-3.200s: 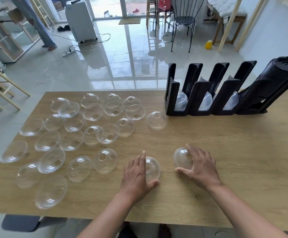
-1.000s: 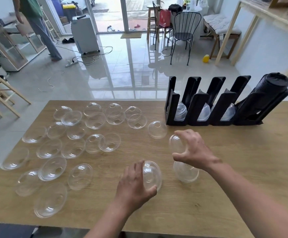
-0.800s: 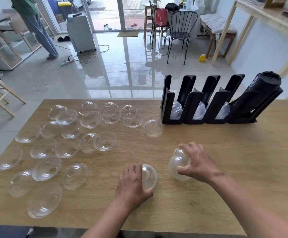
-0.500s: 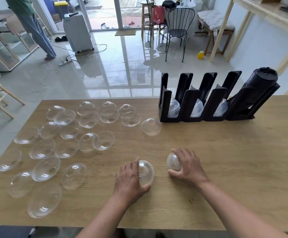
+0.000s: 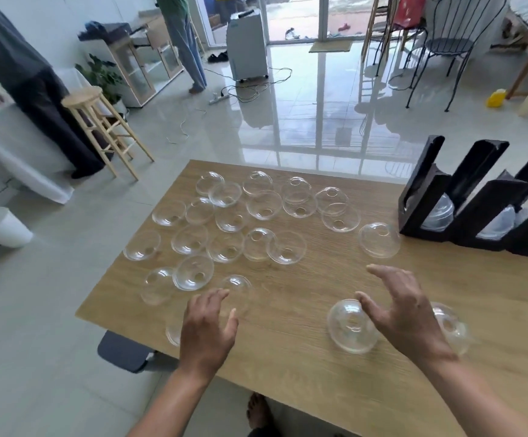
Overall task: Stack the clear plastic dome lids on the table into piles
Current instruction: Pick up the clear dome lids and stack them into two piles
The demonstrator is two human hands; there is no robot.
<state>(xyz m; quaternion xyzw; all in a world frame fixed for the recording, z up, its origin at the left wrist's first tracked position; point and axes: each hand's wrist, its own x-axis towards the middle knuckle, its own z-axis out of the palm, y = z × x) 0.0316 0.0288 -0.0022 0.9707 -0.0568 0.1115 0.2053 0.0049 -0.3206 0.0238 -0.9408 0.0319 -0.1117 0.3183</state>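
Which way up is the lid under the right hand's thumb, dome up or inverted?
Dome up. The lid sits rim-down on the table, its small top hole facing the camera. The right hand hovers open beside it.

Bright daylight from glass doors (image 5: pixel 291 17) at back — strong glare on glossy floor (image 5: pixel 303 121); soft shadows on tabletop (image 5: pixel 288 357); wide-angle bending at edges, slight motion blur.

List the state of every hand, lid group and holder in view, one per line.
left hand: open, fingers spread, reaching toward the nearest loose lid.
right hand: open, holding nothing.
lid pile: dome up on the table, beside the right hand.
second pile: partly hidden behind the right hand.
scattered lids: loose, unstacked.
black holder: upright, lids in its slots.
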